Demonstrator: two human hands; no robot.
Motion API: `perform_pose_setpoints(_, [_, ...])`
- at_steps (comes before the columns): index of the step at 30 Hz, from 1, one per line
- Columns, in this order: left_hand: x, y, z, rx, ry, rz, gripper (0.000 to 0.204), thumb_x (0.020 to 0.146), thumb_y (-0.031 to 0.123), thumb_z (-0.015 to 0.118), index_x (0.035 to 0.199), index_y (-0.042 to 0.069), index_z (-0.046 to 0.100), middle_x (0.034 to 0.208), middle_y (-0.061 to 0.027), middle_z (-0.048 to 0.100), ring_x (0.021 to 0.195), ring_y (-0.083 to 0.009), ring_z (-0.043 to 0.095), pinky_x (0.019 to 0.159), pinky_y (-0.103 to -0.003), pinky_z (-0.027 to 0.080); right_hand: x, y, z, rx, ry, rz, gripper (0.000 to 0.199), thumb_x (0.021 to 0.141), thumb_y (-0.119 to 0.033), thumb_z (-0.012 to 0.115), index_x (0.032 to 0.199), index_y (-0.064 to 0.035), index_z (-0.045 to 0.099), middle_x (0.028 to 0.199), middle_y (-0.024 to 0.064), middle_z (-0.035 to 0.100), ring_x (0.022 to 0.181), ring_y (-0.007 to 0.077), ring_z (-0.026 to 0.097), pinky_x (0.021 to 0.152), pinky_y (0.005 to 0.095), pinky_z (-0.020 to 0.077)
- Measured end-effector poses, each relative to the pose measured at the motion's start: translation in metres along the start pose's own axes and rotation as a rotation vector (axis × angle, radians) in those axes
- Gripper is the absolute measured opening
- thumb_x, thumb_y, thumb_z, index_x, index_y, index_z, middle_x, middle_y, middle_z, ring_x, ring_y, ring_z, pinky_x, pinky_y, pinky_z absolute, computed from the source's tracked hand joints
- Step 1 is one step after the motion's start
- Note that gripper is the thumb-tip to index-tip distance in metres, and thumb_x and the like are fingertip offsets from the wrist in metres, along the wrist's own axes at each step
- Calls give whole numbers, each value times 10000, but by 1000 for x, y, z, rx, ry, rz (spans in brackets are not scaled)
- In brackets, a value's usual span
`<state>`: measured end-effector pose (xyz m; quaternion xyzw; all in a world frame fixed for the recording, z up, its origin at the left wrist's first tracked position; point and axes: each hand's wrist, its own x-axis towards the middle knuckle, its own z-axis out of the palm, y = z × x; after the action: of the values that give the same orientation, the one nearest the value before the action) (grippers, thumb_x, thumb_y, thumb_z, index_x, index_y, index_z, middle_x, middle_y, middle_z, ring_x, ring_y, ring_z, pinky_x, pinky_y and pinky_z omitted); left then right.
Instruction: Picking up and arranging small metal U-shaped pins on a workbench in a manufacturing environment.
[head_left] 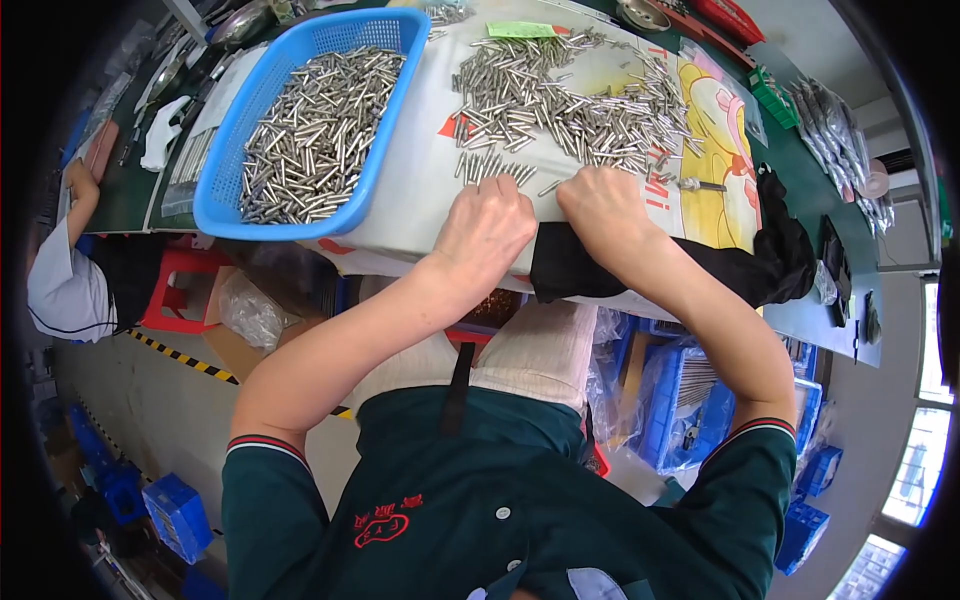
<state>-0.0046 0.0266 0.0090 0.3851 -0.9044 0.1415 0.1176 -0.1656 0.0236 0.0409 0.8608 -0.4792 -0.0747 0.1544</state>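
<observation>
My left hand point(487, 222) and my right hand point(600, 203) rest side by side at the near edge of a table covered with a white printed sheet point(420, 170). Both are curled over small metal pins; whether they grip any is hidden. A short row of pins point(490, 165) lies just beyond my left hand's fingers. Behind it spreads a large loose pile of metal pins point(560, 95). A blue plastic basket point(225, 195) to the left is filled with more pins point(320, 135).
A black cloth point(770, 255) hangs over the table edge under my right wrist. Another person in white point(65, 290) sits at far left near a red stool point(180, 290). Blue crates point(690, 400) and plastic bags stand under the table. Bagged parts point(835, 130) lie at right.
</observation>
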Motion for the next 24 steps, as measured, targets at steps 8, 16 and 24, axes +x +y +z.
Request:
perform_pose_setpoints(8, [-1, -14, -1, -274, 83, 47, 118, 662, 5, 583, 772, 3, 543, 734, -118, 538, 719, -253, 589, 643, -332, 502, 2, 13, 6, 85, 69, -45, 41, 669, -73, 611, 654, -70, 650, 656, 90, 618, 659, 235, 645, 553, 331, 508])
perform_pose_setpoints(16, [75, -47, 14, -1372, 499, -453, 110, 890, 31, 524, 957, -50, 556, 877, -108, 658, 800, -131, 645, 717, -251, 526, 56, 58, 3, 862, 736, 132, 138, 719, -61, 658, 849, -18, 674, 728, 106, 635, 574, 224, 609, 511, 286, 474])
perform_pose_setpoints(24, [93, -48, 55, -1211, 628, -358, 136, 859, 17, 573, 981, -39, 592, 850, -88, 651, 748, -121, 641, 656, -238, 508, 78, 47, 43, 850, 994, 220, 127, 713, -18, 661, 839, -35, 665, 769, 91, 642, 609, 219, 620, 531, 292, 487])
